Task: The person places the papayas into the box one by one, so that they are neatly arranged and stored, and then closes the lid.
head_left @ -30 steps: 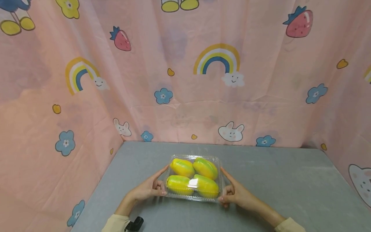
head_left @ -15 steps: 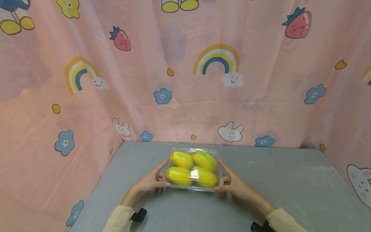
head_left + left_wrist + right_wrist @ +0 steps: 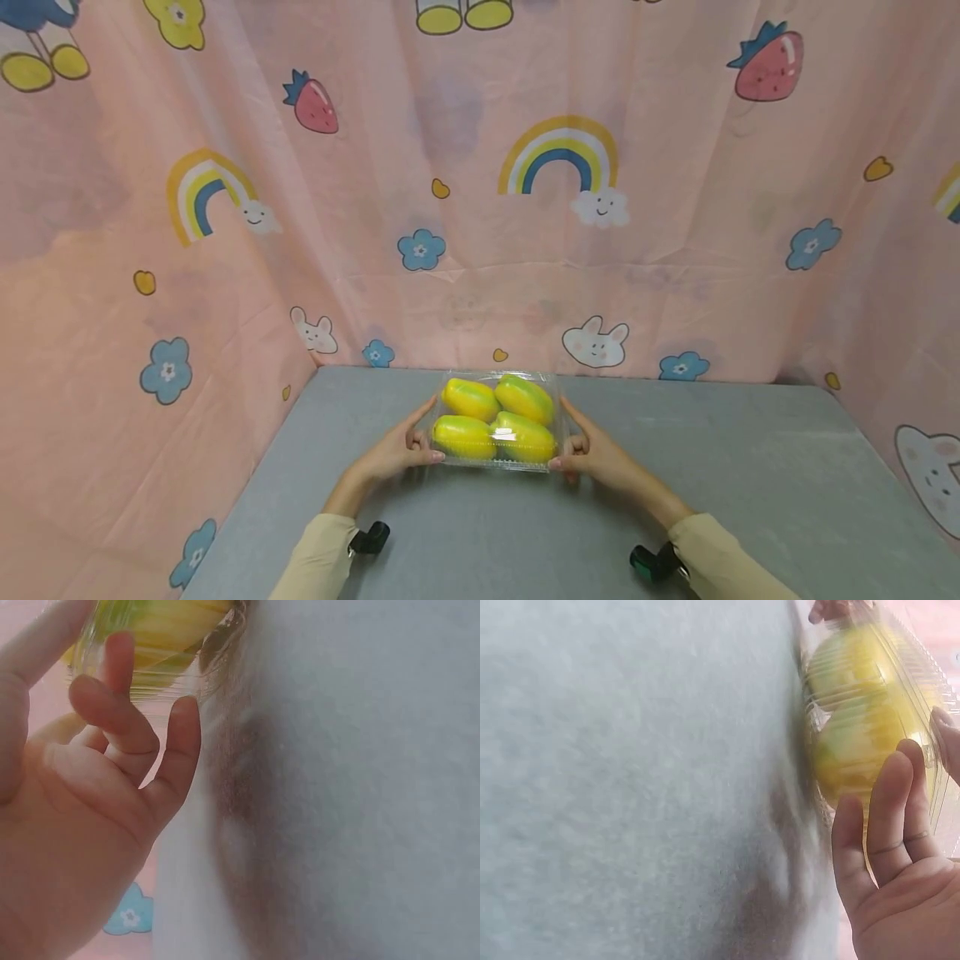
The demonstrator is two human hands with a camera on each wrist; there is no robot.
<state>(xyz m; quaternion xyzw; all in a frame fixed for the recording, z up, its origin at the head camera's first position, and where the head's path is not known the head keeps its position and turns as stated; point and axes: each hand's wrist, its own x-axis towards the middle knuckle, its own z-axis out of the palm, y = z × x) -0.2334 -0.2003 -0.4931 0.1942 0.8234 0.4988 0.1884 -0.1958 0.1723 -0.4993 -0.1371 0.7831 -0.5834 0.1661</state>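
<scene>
A clear plastic clamshell box (image 3: pixel 491 466) holds several yellow-green fruits (image 3: pixel 465 437) that look like mangoes. Its lid appears closed, and its base sits at or close to the grey table. At the box's left end, my left hand (image 3: pixel 392 448) grips the side, thumb at the front corner and index finger stretched along the edge. My right hand (image 3: pixel 603 454) holds the opposite end in the same way. In the left wrist view, the other fingers (image 3: pixel 120 724) are bent beside the ribbed plastic wall. The right wrist view has fingertips (image 3: pixel 892 776) against the box's end.
The grey table (image 3: pixel 495 542) reaches back to a pink curtain (image 3: pixel 480 283) printed with rainbows, flowers and rabbits. Black wrist-worn cameras (image 3: pixel 370 538) sit by both cream sleeves (image 3: pixel 318 550).
Both hands have moved the box of fruits away from me, toward the back of the table. Their hold on its two ends looks the same. More of both sleeves shows.
</scene>
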